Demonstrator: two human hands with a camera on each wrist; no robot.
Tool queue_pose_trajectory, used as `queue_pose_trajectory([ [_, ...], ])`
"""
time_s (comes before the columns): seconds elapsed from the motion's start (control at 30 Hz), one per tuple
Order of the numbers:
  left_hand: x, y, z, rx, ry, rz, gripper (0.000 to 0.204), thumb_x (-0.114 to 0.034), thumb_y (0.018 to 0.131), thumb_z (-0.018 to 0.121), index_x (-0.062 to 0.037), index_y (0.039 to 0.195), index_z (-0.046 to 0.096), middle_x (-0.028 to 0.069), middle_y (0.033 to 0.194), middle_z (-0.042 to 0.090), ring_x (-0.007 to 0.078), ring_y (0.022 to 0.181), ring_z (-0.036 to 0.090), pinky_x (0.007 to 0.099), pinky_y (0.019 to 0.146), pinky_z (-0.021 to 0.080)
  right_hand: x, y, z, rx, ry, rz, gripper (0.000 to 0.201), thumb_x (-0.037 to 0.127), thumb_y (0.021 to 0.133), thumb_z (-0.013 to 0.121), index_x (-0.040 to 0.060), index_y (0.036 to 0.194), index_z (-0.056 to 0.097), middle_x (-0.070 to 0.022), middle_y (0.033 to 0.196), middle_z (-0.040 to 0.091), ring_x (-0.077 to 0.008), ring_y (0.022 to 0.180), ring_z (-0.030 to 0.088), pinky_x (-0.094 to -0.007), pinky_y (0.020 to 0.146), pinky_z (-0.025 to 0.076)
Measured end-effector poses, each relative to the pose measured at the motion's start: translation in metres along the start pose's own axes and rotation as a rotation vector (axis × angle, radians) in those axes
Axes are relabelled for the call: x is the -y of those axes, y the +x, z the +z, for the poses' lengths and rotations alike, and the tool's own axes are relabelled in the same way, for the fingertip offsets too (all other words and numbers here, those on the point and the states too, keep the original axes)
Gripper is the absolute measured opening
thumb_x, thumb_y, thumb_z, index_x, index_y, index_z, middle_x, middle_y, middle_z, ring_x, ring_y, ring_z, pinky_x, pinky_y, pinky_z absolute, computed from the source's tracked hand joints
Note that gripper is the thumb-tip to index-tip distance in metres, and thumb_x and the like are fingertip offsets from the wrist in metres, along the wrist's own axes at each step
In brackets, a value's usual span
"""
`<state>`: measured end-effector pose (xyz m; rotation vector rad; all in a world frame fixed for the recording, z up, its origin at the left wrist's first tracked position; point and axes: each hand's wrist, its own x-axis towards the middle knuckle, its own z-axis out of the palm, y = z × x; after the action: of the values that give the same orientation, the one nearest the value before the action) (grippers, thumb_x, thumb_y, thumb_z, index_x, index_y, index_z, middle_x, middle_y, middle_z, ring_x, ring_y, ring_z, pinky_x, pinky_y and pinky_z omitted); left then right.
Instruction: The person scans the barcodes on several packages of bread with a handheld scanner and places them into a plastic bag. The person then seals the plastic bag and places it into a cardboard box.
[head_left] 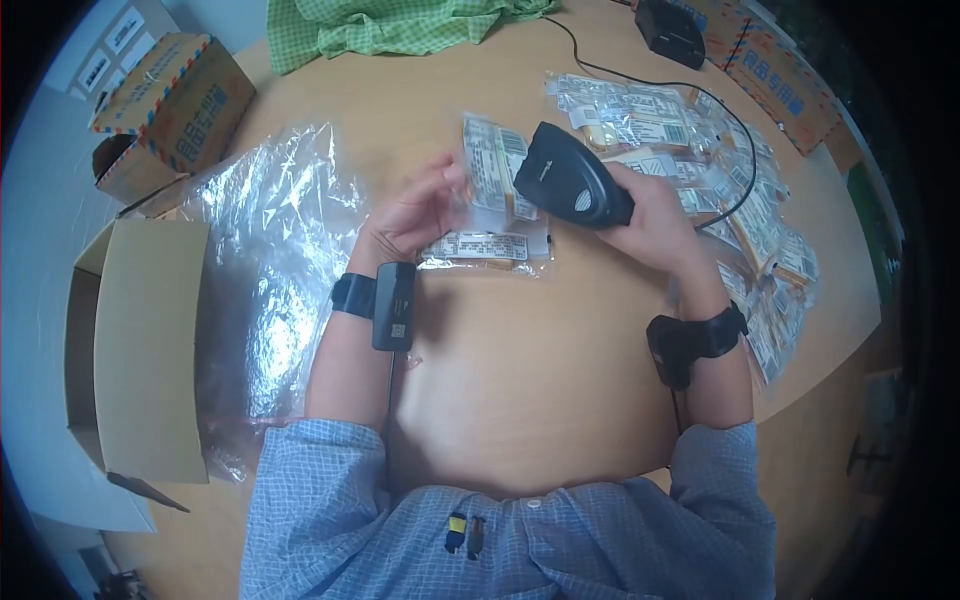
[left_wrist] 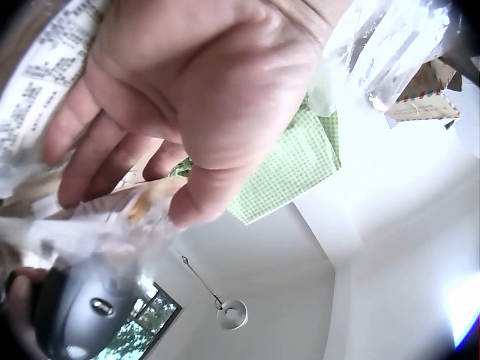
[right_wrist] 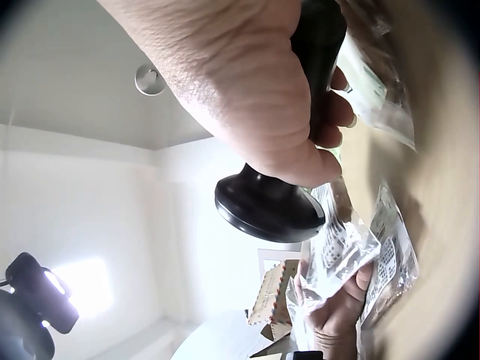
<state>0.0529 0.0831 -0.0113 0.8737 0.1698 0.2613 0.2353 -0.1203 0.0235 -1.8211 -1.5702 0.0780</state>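
In the head view my left hand pinches the edge of a clear food packet with a printed white label and barcode, tilted up off the table. My right hand grips a black barcode scanner by its handle, the scanner's head right beside the packet's label. Below the held packet, a second labelled packet lies flat on the table. The left wrist view shows the thumb and fingers at the packet's clear film. In the right wrist view, fingers wrap the scanner handle.
Many similar packets are piled at the right. Clear plastic film and an open cardboard box lie at the left, with a printed carton behind. A green checked cloth lies at the back. The scanner's cable loops over the pile.
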Motion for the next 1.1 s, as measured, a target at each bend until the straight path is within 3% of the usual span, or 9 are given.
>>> queue_pose_trajectory([
  [0.07,0.000,0.005,-0.012,0.102,-0.011,-0.036,0.047,-0.009,0.081,0.059,-0.0026,0.124,0.040,0.0079,0.102,0.057,0.0174,0.093,0.058,0.0356,0.084,0.049,0.003,0.001,-0.001,-0.003,0.007,0.014,0.040,0.013,0.060,0.069,0.0050,0.098,0.058,-0.0151,0.079,0.062,-0.0319,0.074,0.060,-0.0362,0.063,0.046],
  [0.27,0.001,0.002,0.002,-0.028,-0.018,0.086,0.049,-0.005,0.077,0.063,-0.0057,0.120,0.040,0.0070,0.097,0.058,0.0217,0.090,0.059,0.0433,0.082,0.050,0.012,0.002,-0.002,-0.011,0.095,0.061,0.037,0.013,0.060,0.069,0.0044,0.094,0.060,-0.0140,0.078,0.062,-0.0310,0.073,0.060,-0.0362,0.064,0.046],
  [0.33,0.004,0.001,-0.008,0.127,-0.178,0.101,0.047,-0.010,0.078,0.064,-0.0058,0.119,0.041,0.0080,0.100,0.058,0.0231,0.092,0.059,0.0447,0.082,0.049,0.016,0.002,0.000,0.019,0.131,0.062,0.036,0.012,0.060,0.069,0.0047,0.094,0.060,-0.0140,0.079,0.062,-0.0316,0.073,0.060,-0.0359,0.064,0.046],
  [0.5,0.001,0.008,-0.007,0.181,-0.167,0.021,0.041,-0.020,0.083,0.061,-0.0050,0.117,0.045,0.0098,0.101,0.060,0.0219,0.095,0.059,0.0398,0.082,0.049,0.014,0.000,0.013,0.082,0.071,0.061,0.036,0.013,0.061,0.067,0.0052,0.095,0.059,-0.0148,0.080,0.062,-0.0331,0.075,0.059,-0.0366,0.065,0.046],
  [0.6,-0.001,0.008,0.010,0.014,-0.086,-0.034,0.038,-0.022,0.085,0.058,-0.0038,0.116,0.047,0.0093,0.100,0.061,0.0216,0.093,0.060,0.0398,0.079,0.050,0.017,0.000,0.018,0.125,0.043,0.064,0.037,0.015,0.062,0.067,0.0059,0.097,0.058,-0.0149,0.079,0.062,-0.0337,0.076,0.059,-0.0381,0.065,0.046],
  [0.7,0.006,0.014,0.014,-0.305,0.115,-0.006,0.037,-0.022,0.090,0.049,-0.0023,0.120,0.044,0.0120,0.109,0.058,0.0256,0.100,0.057,0.0448,0.084,0.047,0.018,0.000,0.019,0.181,0.113,0.041,0.036,0.015,0.062,0.067,0.0058,0.096,0.058,-0.0151,0.079,0.062,-0.0337,0.075,0.059,-0.0379,0.065,0.046],
  [0.73,0.007,0.015,0.014,-0.306,0.117,-0.004,0.037,-0.022,0.090,0.049,-0.0023,0.120,0.044,0.0120,0.109,0.058,0.0256,0.100,0.057,0.0448,0.084,0.047,0.020,0.000,0.016,0.174,0.098,0.048,0.037,0.015,0.063,0.067,0.0059,0.098,0.058,-0.0153,0.080,0.062,-0.0338,0.075,0.059,-0.0376,0.065,0.046],
  [0.83,0.012,0.016,0.010,-0.217,-0.382,0.224,0.036,-0.012,0.091,0.041,-0.0017,0.125,0.036,0.0168,0.123,0.046,0.0298,0.113,0.047,0.0490,0.092,0.042,0.019,0.002,0.018,0.108,0.083,0.073,0.040,0.015,0.064,0.068,0.0061,0.101,0.057,-0.0157,0.081,0.062,-0.0339,0.076,0.060,-0.0372,0.065,0.047],
  [1.1,0.027,0.018,-0.006,-0.096,-0.433,0.272,0.033,-0.005,0.085,0.043,0.0034,0.117,0.046,0.0175,0.121,0.051,0.0288,0.115,0.046,0.0435,0.101,0.032,0.025,0.001,0.035,-0.072,0.092,0.048,0.050,0.009,0.062,0.070,0.0033,0.109,0.053,-0.0171,0.093,0.062,-0.0333,0.082,0.061,-0.0366,0.068,0.049],
])
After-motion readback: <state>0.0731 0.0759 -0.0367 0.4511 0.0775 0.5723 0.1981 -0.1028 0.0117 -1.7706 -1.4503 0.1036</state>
